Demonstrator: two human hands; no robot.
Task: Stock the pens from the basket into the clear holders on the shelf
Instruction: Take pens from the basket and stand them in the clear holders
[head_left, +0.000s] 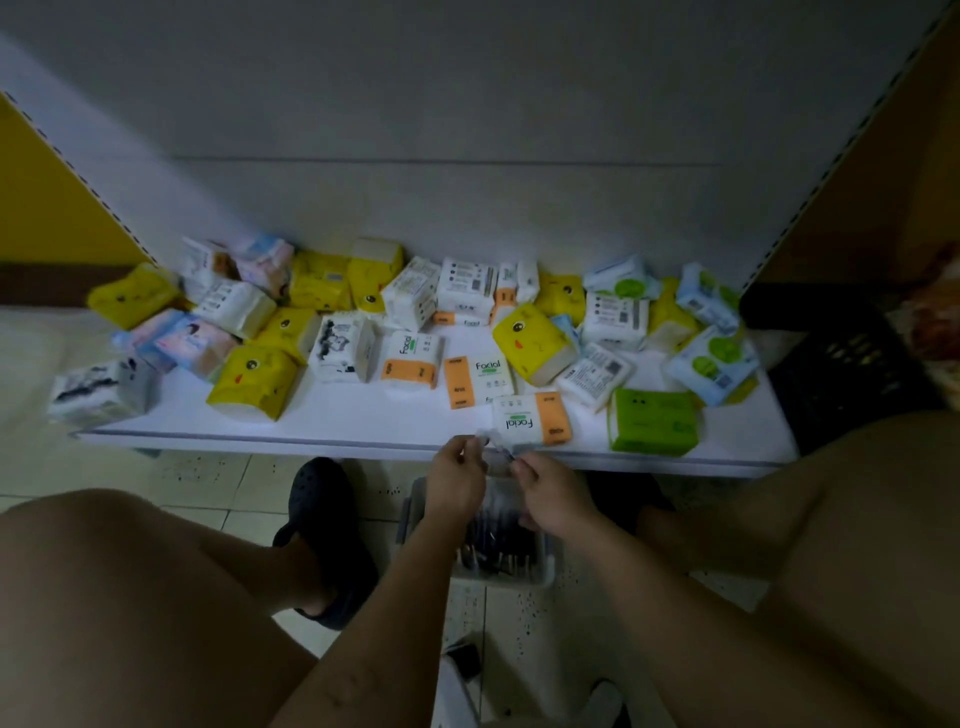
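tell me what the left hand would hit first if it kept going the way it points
Probably the front edge of the white shelf, just beyond the clear plastic piece it pinches; if the left hand is higher than that edge, the white-and-orange tissue pack lying there. Depth is unclear.

your hands: 2, left hand (457, 483) and right hand (556, 499) | clear plastic piece (491, 449) pinched between them: 1 | bright green tissue pack (652, 421): 1 | orange-and-white "Facial" tissue packs (478, 382): at least 3 | yellow duck-face tissue packs (532, 343): at least 7 | black slotted plastic crate (841, 364): 1 | pale plastic basket (546, 571) holding dark pens (493, 543): 1
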